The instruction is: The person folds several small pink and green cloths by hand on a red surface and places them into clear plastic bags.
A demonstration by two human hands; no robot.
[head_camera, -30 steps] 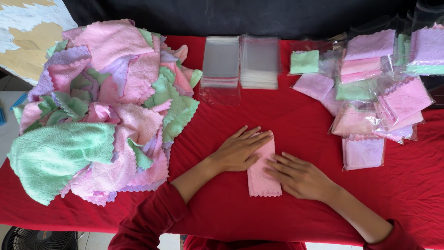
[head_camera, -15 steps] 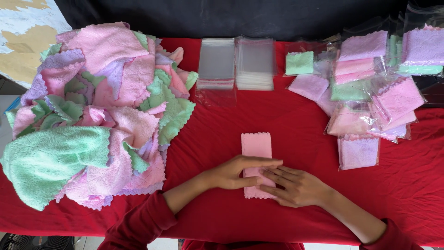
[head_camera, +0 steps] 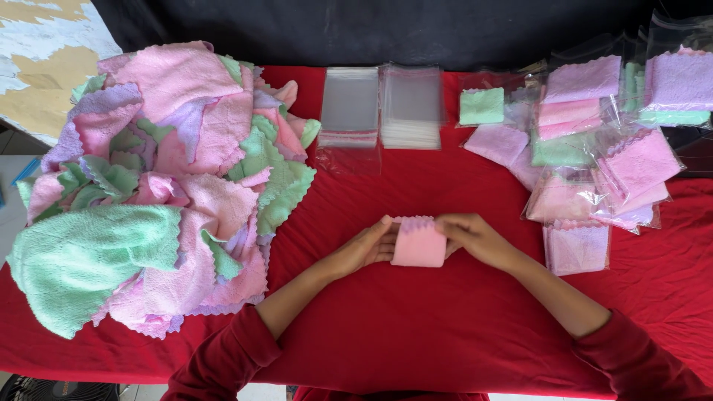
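A small pink cloth (head_camera: 419,243), folded into a compact square with a scalloped top edge, sits on the red tablecloth (head_camera: 416,327) in the middle. My left hand (head_camera: 365,246) holds its left side and my right hand (head_camera: 469,238) holds its right side, fingers curled around the edges. Both arms wear red sleeves.
A big heap of pink, green and lilac cloths (head_camera: 156,186) fills the left. Two stacks of clear plastic bags (head_camera: 380,108) lie at the back centre. Bagged folded cloths (head_camera: 601,148) are piled at the right. A black backdrop runs behind.
The long pink strip that lay flat under my hands has been folded in half into a short square, and both hands moved up to grip its sides.
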